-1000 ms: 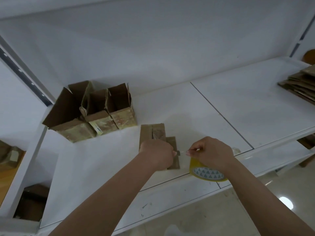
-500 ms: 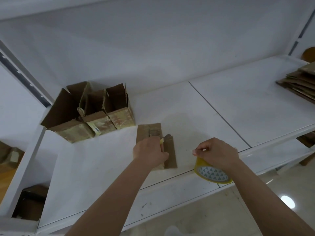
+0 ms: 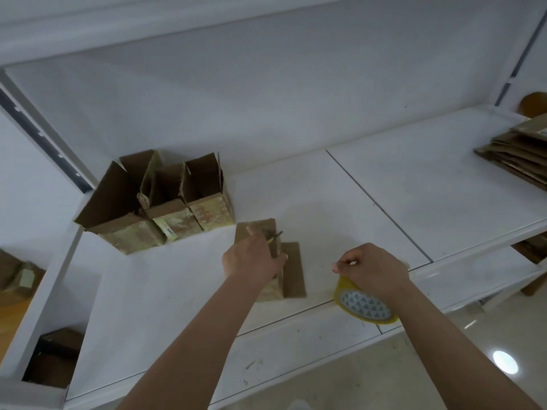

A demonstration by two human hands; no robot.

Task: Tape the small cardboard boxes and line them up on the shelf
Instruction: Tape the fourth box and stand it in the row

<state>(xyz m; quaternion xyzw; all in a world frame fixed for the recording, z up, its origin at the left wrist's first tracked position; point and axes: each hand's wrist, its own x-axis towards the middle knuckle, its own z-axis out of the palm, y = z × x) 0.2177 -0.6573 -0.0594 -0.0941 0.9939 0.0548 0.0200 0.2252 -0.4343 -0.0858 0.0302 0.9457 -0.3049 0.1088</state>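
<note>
A small brown cardboard box (image 3: 291,269) lies on the white shelf (image 3: 177,291), its flaps spread flat. My left hand (image 3: 251,257) rests on top of it, fingers curled over its upper edge and pressing a strip of tape down. To the right, my right hand (image 3: 373,269) grips a yellow tape roll (image 3: 362,304) at the shelf's front edge. Three taped boxes (image 3: 165,202) with open tops stand in a row at the back left.
A stack of flattened cardboard (image 3: 521,152) lies on the far right of the shelf. A seam (image 3: 376,202) divides the shelf panels. More boxes sit on lower levels at the left (image 3: 17,276). Tiled floor lies below the front edge.
My right hand pulled the tape roll away to the right, apart from the box. My left hand slid up along the box top, smoothing tape over it.
</note>
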